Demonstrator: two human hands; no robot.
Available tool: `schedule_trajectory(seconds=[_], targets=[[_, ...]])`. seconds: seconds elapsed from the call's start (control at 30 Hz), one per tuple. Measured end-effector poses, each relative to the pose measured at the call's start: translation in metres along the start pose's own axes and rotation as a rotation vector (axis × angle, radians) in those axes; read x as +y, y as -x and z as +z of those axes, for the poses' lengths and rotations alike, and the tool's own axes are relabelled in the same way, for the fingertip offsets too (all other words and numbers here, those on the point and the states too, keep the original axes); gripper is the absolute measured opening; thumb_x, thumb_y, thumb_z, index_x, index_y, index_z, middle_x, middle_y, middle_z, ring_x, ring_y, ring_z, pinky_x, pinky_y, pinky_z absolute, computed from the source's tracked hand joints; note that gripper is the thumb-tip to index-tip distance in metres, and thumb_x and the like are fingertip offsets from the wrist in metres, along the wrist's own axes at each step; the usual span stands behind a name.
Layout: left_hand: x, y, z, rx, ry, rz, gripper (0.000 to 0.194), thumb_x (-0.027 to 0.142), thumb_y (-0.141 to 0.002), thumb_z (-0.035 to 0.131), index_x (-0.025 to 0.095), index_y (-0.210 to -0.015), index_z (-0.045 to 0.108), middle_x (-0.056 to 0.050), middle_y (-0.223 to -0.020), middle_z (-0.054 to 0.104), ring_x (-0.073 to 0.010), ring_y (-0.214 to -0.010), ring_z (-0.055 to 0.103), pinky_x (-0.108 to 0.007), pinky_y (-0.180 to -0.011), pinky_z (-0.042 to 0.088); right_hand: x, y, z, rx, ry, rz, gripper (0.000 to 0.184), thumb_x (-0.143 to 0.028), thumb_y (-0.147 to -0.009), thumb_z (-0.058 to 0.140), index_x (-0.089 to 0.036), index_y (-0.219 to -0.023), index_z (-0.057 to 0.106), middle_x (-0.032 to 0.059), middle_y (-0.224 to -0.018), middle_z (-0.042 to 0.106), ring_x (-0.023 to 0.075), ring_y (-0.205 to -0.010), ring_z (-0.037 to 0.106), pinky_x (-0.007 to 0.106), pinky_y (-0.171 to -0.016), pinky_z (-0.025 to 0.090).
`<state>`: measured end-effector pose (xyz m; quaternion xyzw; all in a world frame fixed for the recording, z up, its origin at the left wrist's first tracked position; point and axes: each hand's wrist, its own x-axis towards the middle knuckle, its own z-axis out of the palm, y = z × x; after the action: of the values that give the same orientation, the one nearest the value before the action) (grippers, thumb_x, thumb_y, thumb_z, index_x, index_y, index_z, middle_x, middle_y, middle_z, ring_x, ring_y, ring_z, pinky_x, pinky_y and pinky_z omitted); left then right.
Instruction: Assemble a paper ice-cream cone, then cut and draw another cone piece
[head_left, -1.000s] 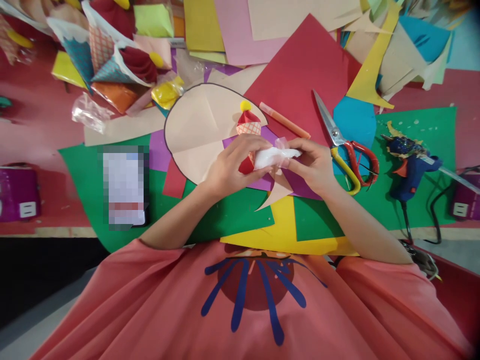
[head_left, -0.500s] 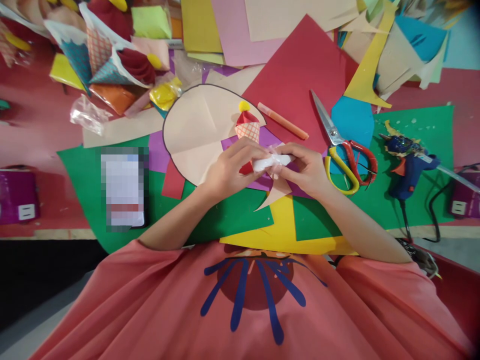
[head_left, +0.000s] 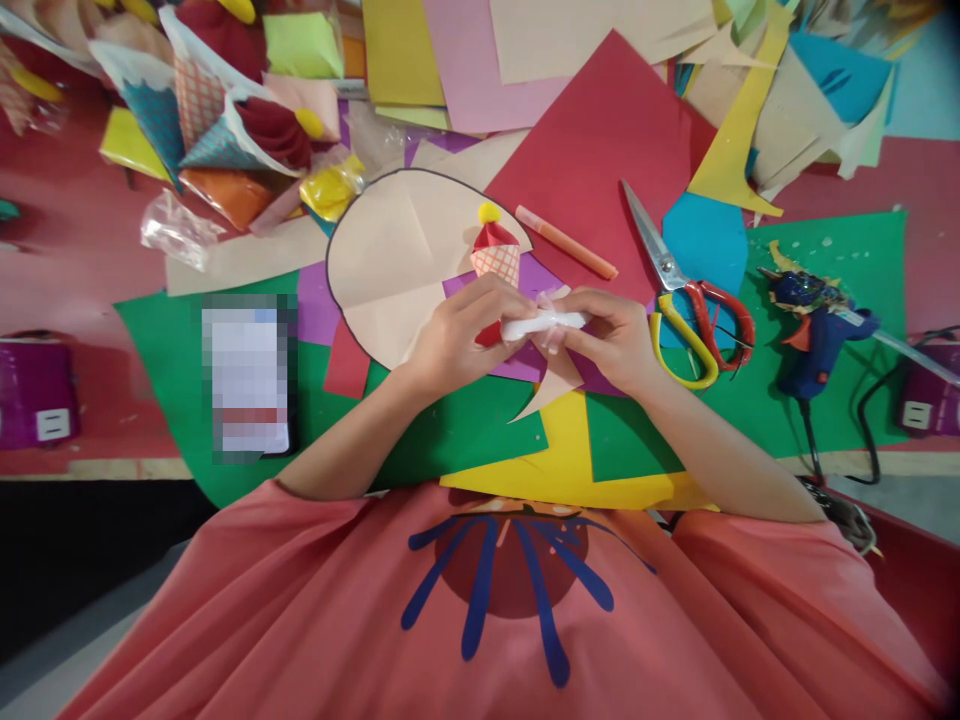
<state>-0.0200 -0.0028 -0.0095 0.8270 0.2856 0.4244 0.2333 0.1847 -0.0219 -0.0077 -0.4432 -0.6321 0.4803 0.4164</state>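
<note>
A short white clay roll (head_left: 541, 324), soft-looking and slightly stretched, lies between my hands. My left hand (head_left: 465, 335) pinches its left end, while the fingers of my right hand (head_left: 611, 330) close on its middle and right end. Something translucent, perhaps film, shows at the right fingertips. Just behind the left fingers stands a small checked cone (head_left: 495, 262) with a red top and a yellow ball; its lower part is hidden by that hand. Under it lies a cream paper piece (head_left: 390, 240) with a rounded black outline.
Red-and-yellow-handled scissors (head_left: 667, 270) lie right of my hands, with a blue glue gun (head_left: 821, 340) farther right. An orange marker (head_left: 566, 243) rests on red paper (head_left: 600, 130). A phone (head_left: 247, 380) lies left. Finished cones (head_left: 202, 110) and clay packets (head_left: 304, 45) crowd the back left.
The white clay roll has become slightly longer and thinner between my fingers. My right fingers have shifted a little; everything else stays where it was.
</note>
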Motion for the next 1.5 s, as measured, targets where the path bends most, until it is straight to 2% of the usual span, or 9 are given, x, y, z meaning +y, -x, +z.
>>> schedule_trajectory(seconds=[0.27,0.47,0.77,1.07,1.23,1.3,1.4,1.43,1.5], targets=[[-0.005,0.001,-0.002,0.017,-0.048,0.009,0.008,0.021,-0.086,0.062,0.021,-0.094,0.060,0.000,-0.089,0.067,-0.0148,-0.086,0.066,-0.031,-0.075,0.055,-0.002,-0.002,-0.002,0.088,-0.034,-0.022,0.014,-0.034,-0.080,0.070,-0.020,-0.082,0.072,-0.0001,-0.076,0.070,0.0107,-0.066,0.060,0.024,-0.060,0.046],[-0.006,0.002,-0.002,0.043,-0.042,0.026,0.015,0.017,-0.084,0.065,0.020,-0.097,0.060,-0.001,-0.092,0.067,-0.0143,-0.089,0.066,-0.028,-0.078,0.055,-0.002,-0.002,-0.003,-0.016,-0.011,-0.035,0.025,-0.036,-0.079,0.071,-0.022,-0.099,0.069,0.0020,-0.094,0.071,0.0141,-0.085,0.065,0.028,-0.075,0.052],[-0.001,0.001,0.002,0.015,-0.050,0.055,0.010,0.019,-0.086,0.063,0.020,-0.095,0.059,-0.001,-0.091,0.067,-0.0131,-0.087,0.067,-0.026,-0.076,0.055,-0.004,0.000,0.000,-0.025,-0.047,0.006,0.024,-0.038,-0.078,0.071,-0.020,-0.093,0.068,0.0022,-0.092,0.071,0.0150,-0.087,0.066,0.030,-0.079,0.052],[0.001,0.000,0.003,-0.002,-0.045,0.054,0.010,0.019,-0.086,0.064,0.019,-0.094,0.058,-0.001,-0.088,0.066,-0.0120,-0.084,0.066,-0.024,-0.073,0.055,-0.008,0.000,0.002,0.017,0.055,-0.090,0.014,-0.033,-0.081,0.067,-0.019,-0.078,0.065,0.0000,-0.075,0.066,0.0119,-0.070,0.060,0.026,-0.065,0.047],[0.000,-0.002,0.000,0.005,-0.057,0.019,0.008,0.021,-0.087,0.062,0.020,-0.095,0.059,-0.001,-0.091,0.068,-0.0137,-0.087,0.067,-0.028,-0.075,0.056,-0.006,-0.001,0.001,0.031,-0.003,-0.034,0.021,-0.042,-0.080,0.068,-0.021,-0.077,0.063,-0.0018,-0.072,0.064,0.0109,-0.066,0.057,0.026,-0.060,0.045],[-0.002,-0.003,-0.004,0.048,-0.077,0.022,0.008,0.023,-0.087,0.062,0.021,-0.094,0.059,-0.001,-0.088,0.068,-0.0143,-0.085,0.067,-0.029,-0.072,0.057,-0.003,-0.005,-0.003,0.102,-0.082,0.019,0.024,-0.046,-0.080,0.067,-0.023,-0.076,0.061,-0.0034,-0.068,0.060,0.0102,-0.059,0.054,0.026,-0.056,0.044],[-0.007,-0.004,-0.013,0.206,-0.137,-0.034,0.012,0.032,-0.088,0.064,0.023,-0.093,0.058,0.001,-0.084,0.065,-0.0126,-0.081,0.064,-0.030,-0.067,0.055,0.000,-0.014,-0.014,0.330,-0.208,0.027,0.023,-0.048,-0.083,0.061,-0.027,-0.077,0.054,-0.0046,-0.062,0.052,0.0113,-0.053,0.050,0.029,-0.056,0.045],[-0.009,-0.004,-0.016,0.267,-0.151,-0.085,0.015,0.036,-0.089,0.062,0.023,-0.093,0.058,0.002,-0.085,0.064,-0.0108,-0.080,0.063,-0.029,-0.067,0.054,0.000,-0.016,-0.017,0.362,-0.256,0.040,0.020,-0.046,-0.083,0.061,-0.028,-0.079,0.054,-0.0038,-0.064,0.053,0.0123,-0.053,0.050,0.030,-0.057,0.046],[-0.015,-0.004,-0.022,0.367,-0.172,-0.209,0.024,0.045,-0.094,0.055,0.021,-0.096,0.057,0.002,-0.087,0.061,-0.0068,-0.081,0.059,-0.027,-0.067,0.051,0.000,-0.019,-0.021,0.297,-0.346,0.078,0.022,-0.050,-0.084,0.055,-0.029,-0.089,0.055,-0.0020,-0.072,0.059,0.0131,-0.054,0.054,0.031,-0.054,0.046]])
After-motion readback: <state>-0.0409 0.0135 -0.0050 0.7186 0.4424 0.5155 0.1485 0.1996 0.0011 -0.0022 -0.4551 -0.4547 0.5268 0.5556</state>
